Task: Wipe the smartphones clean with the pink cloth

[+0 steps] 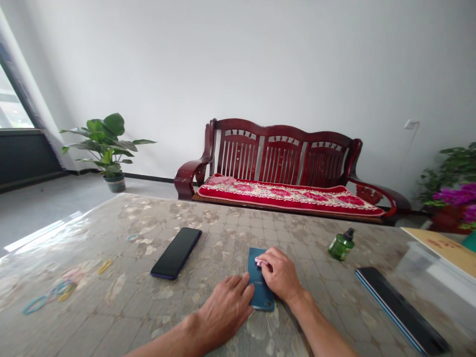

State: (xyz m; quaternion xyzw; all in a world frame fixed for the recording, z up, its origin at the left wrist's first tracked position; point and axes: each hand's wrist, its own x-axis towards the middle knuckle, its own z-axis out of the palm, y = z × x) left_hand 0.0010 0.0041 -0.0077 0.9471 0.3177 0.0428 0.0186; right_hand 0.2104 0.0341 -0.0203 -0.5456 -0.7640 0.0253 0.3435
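1. Presently, work centres on the blue phone (259, 278), which lies back up on the tabletop (178, 310) at the lower centre of the frame, its camera end towards the bottom edge.
2. Right hand (280, 275): fingers closed in a pinch on a pink scrap (259, 261), set against the upper part of the phone's back. Material too small to confirm; cloth is probable.
3. Left hand (226, 305): grip loose, palm down, fingertips on the phone's left edge; nothing enclosed.
4. Step in hand, as judged: rubbing the scrap over the back while the left hand steadies the phone. A single view cannot confirm the stroke.
5. Next move, as judged: it calls for even pressure from the pinch and a firm left hand, since a smooth back on a smooth cover could slide.
6. Surroundings: a dark phone (177, 253) lies left of centre; a green bottle (340, 246) stands right of centre; a black phone (400, 307) lies at lower right. All are apart from both hands.
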